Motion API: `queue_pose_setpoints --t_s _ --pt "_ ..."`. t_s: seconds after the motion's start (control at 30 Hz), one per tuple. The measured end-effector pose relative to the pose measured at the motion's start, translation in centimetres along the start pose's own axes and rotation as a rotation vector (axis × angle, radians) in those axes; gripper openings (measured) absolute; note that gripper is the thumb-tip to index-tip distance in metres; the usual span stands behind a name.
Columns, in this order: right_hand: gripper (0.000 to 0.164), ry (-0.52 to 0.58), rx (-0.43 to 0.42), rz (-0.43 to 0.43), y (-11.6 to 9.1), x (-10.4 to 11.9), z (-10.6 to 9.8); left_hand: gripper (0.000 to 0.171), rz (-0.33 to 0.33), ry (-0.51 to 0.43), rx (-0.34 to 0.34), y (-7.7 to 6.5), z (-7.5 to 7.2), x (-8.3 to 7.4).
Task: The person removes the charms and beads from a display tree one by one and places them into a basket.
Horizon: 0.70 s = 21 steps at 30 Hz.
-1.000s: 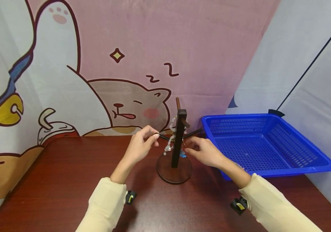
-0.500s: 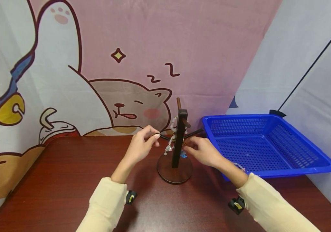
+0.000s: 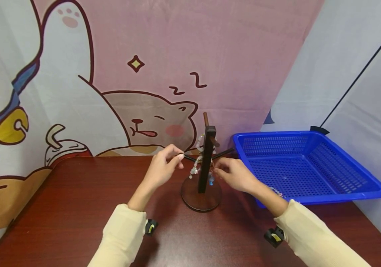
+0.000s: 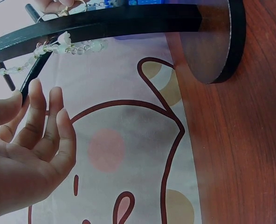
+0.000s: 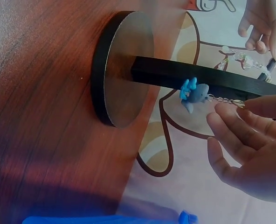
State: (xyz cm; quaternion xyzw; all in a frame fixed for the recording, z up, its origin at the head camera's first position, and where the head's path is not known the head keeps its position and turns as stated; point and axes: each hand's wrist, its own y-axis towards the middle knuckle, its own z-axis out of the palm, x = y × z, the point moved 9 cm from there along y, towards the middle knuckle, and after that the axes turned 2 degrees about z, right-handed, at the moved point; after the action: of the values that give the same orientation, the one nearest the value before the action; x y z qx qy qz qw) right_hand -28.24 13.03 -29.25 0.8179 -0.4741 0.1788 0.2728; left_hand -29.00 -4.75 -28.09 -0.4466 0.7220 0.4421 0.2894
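Note:
A dark wooden display stand with a round base and side pegs stands upright on the table. My left hand pinches the tip of its left peg between thumb and index finger. A clear beaded bracelet hangs on that peg. On the post's other side, my right hand pinches the metal clasp end of a keychain. From its short chain dangles a small grey and bright-blue figure, close beside the post. Another beaded strand hangs higher up, partly behind the post.
A blue plastic basket stands right of the stand, its near left corner behind my right forearm. A beaded bracelet lies inside it. A cartoon-printed cloth hangs behind the reddish-brown table.
The dangling blue figure has turned and hangs slightly lower beside the post. My right hand has shifted only a little; the left hand keeps its pinch on the peg.

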Motion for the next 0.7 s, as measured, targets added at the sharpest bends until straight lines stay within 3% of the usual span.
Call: queue_pose_setpoints --t_s 0.7 --pt "0.009 -0.02 0.012 0.003 -0.7 0.3 -1.3 0.006 -0.012 0.0 0.001 0.0 0.0 0.1"
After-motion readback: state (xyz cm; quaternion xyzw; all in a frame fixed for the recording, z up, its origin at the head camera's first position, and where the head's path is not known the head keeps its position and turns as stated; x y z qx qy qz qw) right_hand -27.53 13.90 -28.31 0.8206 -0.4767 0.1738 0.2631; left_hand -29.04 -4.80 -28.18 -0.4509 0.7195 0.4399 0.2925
